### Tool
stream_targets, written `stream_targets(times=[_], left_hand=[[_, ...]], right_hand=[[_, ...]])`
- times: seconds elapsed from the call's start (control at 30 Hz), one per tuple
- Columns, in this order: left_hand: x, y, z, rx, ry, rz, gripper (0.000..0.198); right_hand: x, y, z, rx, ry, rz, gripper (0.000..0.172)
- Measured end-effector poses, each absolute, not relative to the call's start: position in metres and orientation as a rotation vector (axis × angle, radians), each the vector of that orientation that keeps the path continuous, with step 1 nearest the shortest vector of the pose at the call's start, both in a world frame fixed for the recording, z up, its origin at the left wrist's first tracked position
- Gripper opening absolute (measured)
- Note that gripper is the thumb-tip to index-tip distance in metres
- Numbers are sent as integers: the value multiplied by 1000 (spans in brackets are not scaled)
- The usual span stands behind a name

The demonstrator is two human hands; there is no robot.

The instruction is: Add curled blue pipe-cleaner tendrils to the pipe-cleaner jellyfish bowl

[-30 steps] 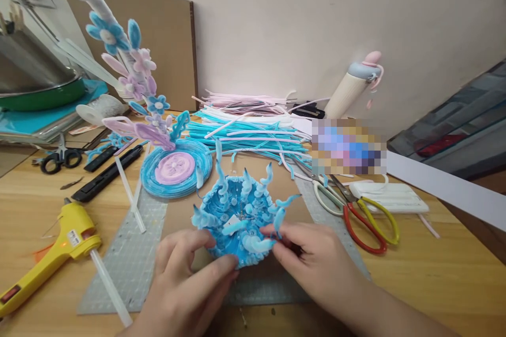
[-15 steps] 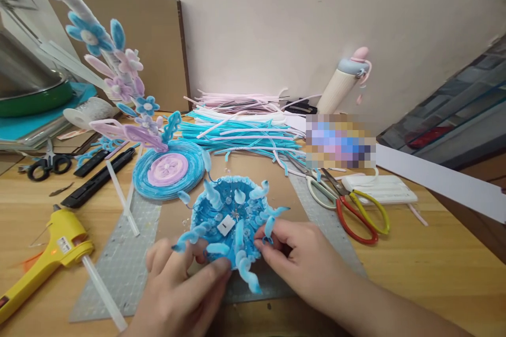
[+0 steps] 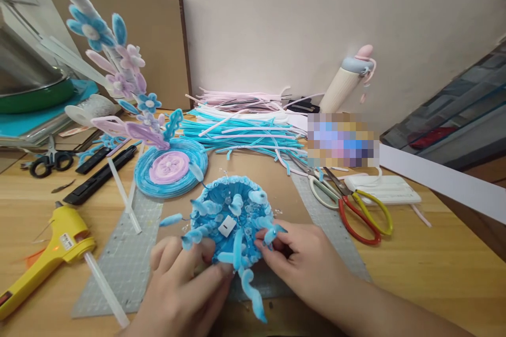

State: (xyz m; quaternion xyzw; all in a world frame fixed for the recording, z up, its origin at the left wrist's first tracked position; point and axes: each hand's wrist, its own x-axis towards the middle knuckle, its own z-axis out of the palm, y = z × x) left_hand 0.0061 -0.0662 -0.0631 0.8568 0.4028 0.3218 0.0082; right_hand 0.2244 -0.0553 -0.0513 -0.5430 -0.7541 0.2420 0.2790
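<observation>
A blue pipe-cleaner bowl shape (image 3: pixel 225 195), like an upturned jellyfish, is held between my hands above the cardboard. Curled blue tentacles (image 3: pixel 251 292) stick out around its rim. Inside it are clear beads and a small white tag (image 3: pixel 226 226) with a dark mark. My left hand (image 3: pixel 190 279) is closed on its near left edge, thumb near the front rim. My right hand (image 3: pixel 294 247) pinches the right side, with a curled tentacle lying across the fingertips. Parts of the fingertips are hidden behind the piece.
Behind stand a blue coil base (image 3: pixel 138 179) with a tall flowered stem and a pile of pipe cleaners (image 3: pixel 253 131). A yellow glue gun (image 3: pixel 67 237) lies left, near black scissors (image 3: pixel 51 158) and a black cutter (image 3: pixel 100 174). Red-and-yellow-handled scissors (image 3: pixel 363 221) lie right. A bottle (image 3: pixel 343 84) stands behind.
The blue bowl shape has tilted and turned slightly in my hands, and its loose tentacles have swung, the front one hanging lower. Both hands keep their hold.
</observation>
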Motion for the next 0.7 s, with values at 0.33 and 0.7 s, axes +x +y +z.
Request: stream_targets(times=[0.33, 0.7], left_hand=[[7, -66, -61, 2668, 1310, 1056, 24], [7, -66, -62, 2670, 1279, 1055, 22]], right_hand=[[225, -54, -52, -1359, -1971, 655, 18], [224, -54, -56, -1358, -1929, 702, 19]])
